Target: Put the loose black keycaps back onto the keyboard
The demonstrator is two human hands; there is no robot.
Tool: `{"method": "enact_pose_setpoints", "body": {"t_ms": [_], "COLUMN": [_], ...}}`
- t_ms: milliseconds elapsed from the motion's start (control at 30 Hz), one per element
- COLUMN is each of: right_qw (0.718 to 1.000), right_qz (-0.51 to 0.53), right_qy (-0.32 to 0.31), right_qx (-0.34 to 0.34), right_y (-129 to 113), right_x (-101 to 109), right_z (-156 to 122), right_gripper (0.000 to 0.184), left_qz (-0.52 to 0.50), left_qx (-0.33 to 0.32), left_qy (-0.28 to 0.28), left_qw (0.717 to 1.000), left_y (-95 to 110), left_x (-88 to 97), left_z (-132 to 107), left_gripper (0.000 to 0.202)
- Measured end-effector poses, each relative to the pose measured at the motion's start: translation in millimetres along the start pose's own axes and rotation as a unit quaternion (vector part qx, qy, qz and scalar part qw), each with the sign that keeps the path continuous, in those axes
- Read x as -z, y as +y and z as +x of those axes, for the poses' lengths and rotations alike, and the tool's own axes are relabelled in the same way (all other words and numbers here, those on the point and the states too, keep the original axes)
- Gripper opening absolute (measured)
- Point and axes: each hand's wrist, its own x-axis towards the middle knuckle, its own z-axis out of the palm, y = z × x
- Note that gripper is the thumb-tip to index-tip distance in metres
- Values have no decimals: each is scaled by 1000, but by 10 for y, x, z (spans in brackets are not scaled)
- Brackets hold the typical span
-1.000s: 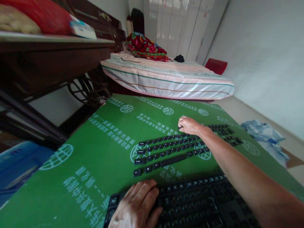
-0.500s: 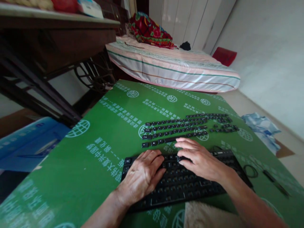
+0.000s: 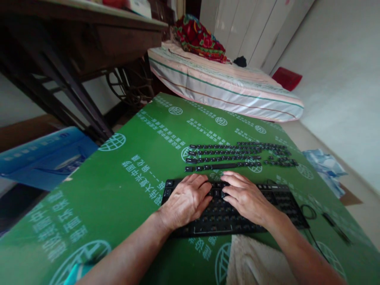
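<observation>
A black keyboard (image 3: 279,204) lies on a green printed board (image 3: 118,186) in front of me. My left hand (image 3: 187,200) rests flat on the keyboard's left part with its fingers stretched out, holding it down. My right hand (image 3: 245,196) lies over the middle of the keyboard, its fingers bent and its fingertips pinched on a keycap (image 3: 222,194) still in the keyboard. Beyond the keyboard, several loose black keycaps (image 3: 225,154) lie in neat rows on the board.
A cable (image 3: 308,211) and a thin black tool (image 3: 334,228) lie right of the keyboard. A pale fluffy cloth (image 3: 255,261) is at the near edge. A dark wooden table (image 3: 118,35), a blue box (image 3: 44,158) and a striped mattress (image 3: 225,87) surround the board.
My right hand has come back from the far keycap rows to the keyboard and settled beside my left hand. The view has tilted down and nearer to the keyboard.
</observation>
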Motion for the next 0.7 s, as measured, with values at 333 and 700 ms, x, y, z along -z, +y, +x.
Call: {"method": "enact_pose_setpoints", "body": {"t_ms": [333, 700], "right_qw": [1000, 1000], "right_qz": [-13, -15], "right_qy": [4, -5], "right_qx": [9, 19], "right_y": [-20, -31], "right_x": [37, 24], "right_z": [27, 45], "right_gripper": [10, 13], "left_qz": [8, 5], "left_qx": [0, -7], "left_qy": [-19, 8], "left_qw": [1000, 1000], "left_y": [15, 27], "left_x": [-6, -5], "left_z": [-2, -3], "left_gripper": [23, 20]}}
